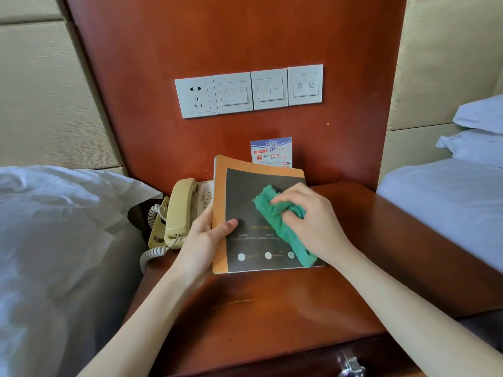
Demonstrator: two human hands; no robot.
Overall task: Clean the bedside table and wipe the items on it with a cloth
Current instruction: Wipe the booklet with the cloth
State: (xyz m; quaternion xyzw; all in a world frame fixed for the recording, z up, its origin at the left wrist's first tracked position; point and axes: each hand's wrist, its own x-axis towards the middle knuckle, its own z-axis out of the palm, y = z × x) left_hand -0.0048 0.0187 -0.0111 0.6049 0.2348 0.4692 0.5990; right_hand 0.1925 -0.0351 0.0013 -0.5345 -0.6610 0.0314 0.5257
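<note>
Left hand (pixel 202 235) grips the booklet (pixel 245 213) by its left edge above the table (pixel 272 303) — thumb on the cover. Right hand (pixel 313 221) fingers curl round the cloth (pixel 277 216) — pressed on the cover.

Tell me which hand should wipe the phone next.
Right, probably. The right hand already holds the green cloth on the booklet; the left hand grips the booklet's edge beside the phone, and could steady it.
</note>
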